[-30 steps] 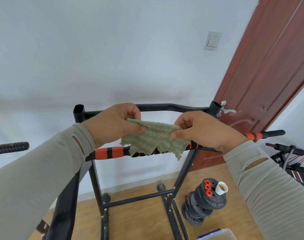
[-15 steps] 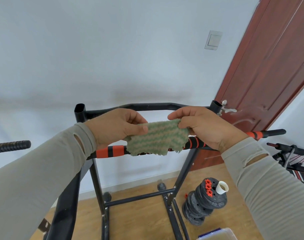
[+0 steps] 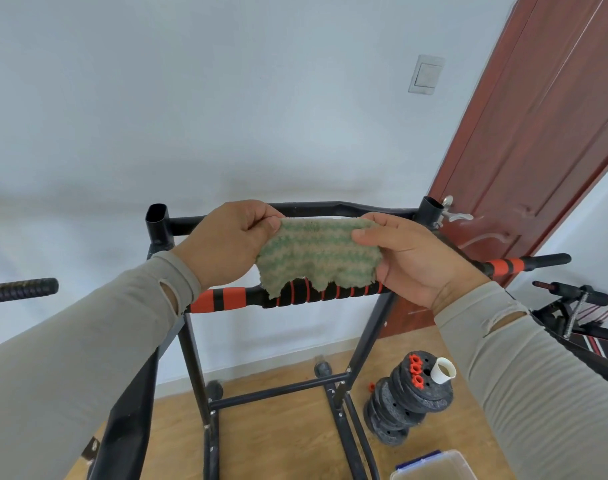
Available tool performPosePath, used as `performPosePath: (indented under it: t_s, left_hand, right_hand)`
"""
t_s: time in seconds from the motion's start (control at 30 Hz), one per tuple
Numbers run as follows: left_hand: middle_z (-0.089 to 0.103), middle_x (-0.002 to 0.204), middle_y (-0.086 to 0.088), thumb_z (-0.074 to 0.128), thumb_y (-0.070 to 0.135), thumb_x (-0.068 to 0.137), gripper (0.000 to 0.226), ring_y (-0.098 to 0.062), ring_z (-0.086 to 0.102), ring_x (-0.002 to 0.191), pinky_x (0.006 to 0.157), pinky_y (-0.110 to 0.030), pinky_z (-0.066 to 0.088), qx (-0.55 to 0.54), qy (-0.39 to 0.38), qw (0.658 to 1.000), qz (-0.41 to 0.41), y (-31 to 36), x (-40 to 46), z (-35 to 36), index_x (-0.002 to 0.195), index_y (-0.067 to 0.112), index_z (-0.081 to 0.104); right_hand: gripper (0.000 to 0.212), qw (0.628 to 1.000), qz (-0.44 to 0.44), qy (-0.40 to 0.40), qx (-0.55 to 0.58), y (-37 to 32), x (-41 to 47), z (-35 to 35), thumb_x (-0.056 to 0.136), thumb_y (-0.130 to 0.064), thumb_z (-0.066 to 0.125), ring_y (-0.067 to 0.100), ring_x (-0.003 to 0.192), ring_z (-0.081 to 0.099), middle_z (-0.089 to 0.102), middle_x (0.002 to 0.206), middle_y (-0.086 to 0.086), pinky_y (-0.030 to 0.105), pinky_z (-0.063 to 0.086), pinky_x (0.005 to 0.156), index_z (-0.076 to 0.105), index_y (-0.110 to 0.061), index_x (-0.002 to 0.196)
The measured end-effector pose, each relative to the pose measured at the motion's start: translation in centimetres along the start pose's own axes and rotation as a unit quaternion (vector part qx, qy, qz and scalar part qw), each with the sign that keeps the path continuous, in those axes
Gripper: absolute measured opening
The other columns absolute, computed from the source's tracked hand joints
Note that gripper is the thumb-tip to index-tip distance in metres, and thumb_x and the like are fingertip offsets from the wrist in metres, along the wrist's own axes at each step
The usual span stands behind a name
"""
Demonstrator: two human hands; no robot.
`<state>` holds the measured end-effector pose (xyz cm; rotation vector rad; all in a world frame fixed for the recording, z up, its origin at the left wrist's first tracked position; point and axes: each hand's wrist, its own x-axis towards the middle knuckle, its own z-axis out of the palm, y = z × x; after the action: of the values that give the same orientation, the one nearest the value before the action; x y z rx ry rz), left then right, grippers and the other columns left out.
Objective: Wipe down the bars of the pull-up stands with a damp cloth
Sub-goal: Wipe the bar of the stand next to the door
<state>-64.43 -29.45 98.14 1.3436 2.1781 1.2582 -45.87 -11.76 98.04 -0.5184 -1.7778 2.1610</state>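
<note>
We pinch the green cloth (image 3: 318,258) by its 2 top corners, left hand (image 3: 226,242) and right hand (image 3: 411,259), spread just above the striped padded bar (image 3: 295,295). Looks light, limp, floppy; we'd bunch it round the bar to wipe.

Cloth (image 3: 318,259) now spread flat and wider than a second ago, when it hung crumpled and drooping over the striped bar (image 3: 295,296). Left hand (image 3: 226,244) raised a little, pinching the upper left corner. Right hand (image 3: 417,258) turned, thumb now on the upper right edge, both hands drawn further apart.
</note>
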Motion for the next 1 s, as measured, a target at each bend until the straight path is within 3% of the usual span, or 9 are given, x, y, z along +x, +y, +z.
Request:
performPosePath:
  t_s: [0.13,0.27,0.4,0.53,0.63,0.77,0.83,0.9,1.0]
  left_hand:
    - [0.077,0.099,-0.011,0.055,0.029,0.102,0.023,-0.027,0.074,0.090,0.081,-0.044,0.063,-0.187,-0.004,0.978,-0.092,-0.2,-0.2,0.8,0.103,0.013,0.072]
    - [0.074,0.106,-0.014,0.070,0.025,0.093,0.028,-0.023,0.074,0.087,0.074,-0.038,0.061,-0.319,-0.067,0.932,-0.160,0.3,-0.5,1.4,0.112,0.005,0.067]
    - [0.072,0.105,-0.012,0.069,0.014,0.093,0.019,-0.019,0.075,0.079,0.066,-0.034,0.062,-0.229,0.037,0.965,-0.121,2.0,-0.9,2.5,0.111,0.012,0.066]
    - [0.074,0.108,-0.001,0.064,0.030,0.096,0.044,-0.016,0.075,0.094,0.086,-0.038,0.061,-0.213,-0.095,0.971,-0.047,3.7,-2.0,3.2,0.138,0.025,0.051]
    - [0.075,0.108,-0.001,0.060,0.025,0.098,0.041,-0.017,0.075,0.095,0.085,-0.039,0.061,-0.201,-0.108,0.973,-0.039,3.8,-2.0,2.3,0.138,0.028,0.051]
    - [0.075,0.099,0.003,0.054,0.015,0.099,0.021,-0.016,0.074,0.085,0.075,-0.036,0.063,-0.114,0.030,0.993,-0.023,1.2,-1.2,0.5,0.116,0.023,0.064]
    - [0.071,0.104,0.012,0.056,0.024,0.098,0.017,-0.009,0.070,0.092,0.079,-0.029,0.059,0.001,0.031,0.999,-0.015,-1.0,-1.2,0.4,0.113,0.029,0.064]
    - [0.064,0.116,0.019,0.056,0.036,0.098,0.021,-0.005,0.063,0.103,0.091,-0.026,0.052,0.129,-0.011,0.992,0.001,-2.8,-1.5,0.8,0.119,0.034,0.060]
    - [0.055,0.127,0.016,0.051,0.053,0.097,0.044,-0.010,0.056,0.115,0.102,-0.033,0.047,0.281,-0.094,0.955,0.013,-4.1,-2.3,2.0,0.136,0.033,0.049]
  right_hand:
    - [0.030,0.993,0.038,0.114,0.013,0.9,0.3,0.6,0.082,-0.011,0.080,0.034,0.095,0.076,0.076,0.110,0.018,0.045,0.064,0.078,0.068,-0.003,0.108]
    - [0.020,0.968,0.027,0.245,-0.051,1.4,0.2,1.6,0.083,-0.011,0.085,0.027,0.071,0.077,0.079,0.095,0.017,0.035,0.062,0.057,0.067,-0.008,0.092]
    - [0.025,0.952,-0.012,0.270,-0.145,1.8,-0.3,3.5,0.086,-0.025,0.084,0.025,0.067,0.075,0.078,0.093,0.015,0.036,0.062,0.059,0.067,-0.010,0.097]
    - [0.062,0.972,0.034,0.184,-0.140,2.6,-0.4,5.1,0.082,-0.066,0.072,0.031,0.092,0.077,0.079,0.099,0.010,0.049,0.063,0.085,0.069,-0.010,0.109]
    - [0.051,0.990,0.049,0.129,-0.032,2.6,-0.4,4.6,0.095,-0.040,0.072,0.033,0.097,0.076,0.077,0.109,0.020,0.043,0.063,0.081,0.065,0.003,0.122]
    - [0.019,0.979,0.043,0.198,0.018,2.4,-0.3,2.7,0.102,-0.011,0.063,0.031,0.099,0.076,0.076,0.113,0.018,0.044,0.063,0.080,0.066,-0.003,0.119]
    - [0.013,0.973,-0.011,0.222,-0.054,2.0,-0.2,2.0,0.101,-0.012,0.063,0.027,0.098,0.076,0.076,0.112,0.011,0.042,0.064,0.083,0.069,-0.013,0.112]
    - [0.009,0.940,-0.123,0.218,-0.234,1.9,-0.4,1.3,0.102,-0.017,0.062,0.017,0.094,0.072,0.075,0.110,-0.006,0.029,0.061,0.078,0.068,-0.023,0.106]
    - [0.007,0.841,-0.191,0.039,-0.505,3.8,-0.9,0.5,0.105,-0.020,0.054,-0.003,0.114,0.063,0.068,0.122,-0.019,0.022,0.051,0.102,0.059,-0.024,0.102]
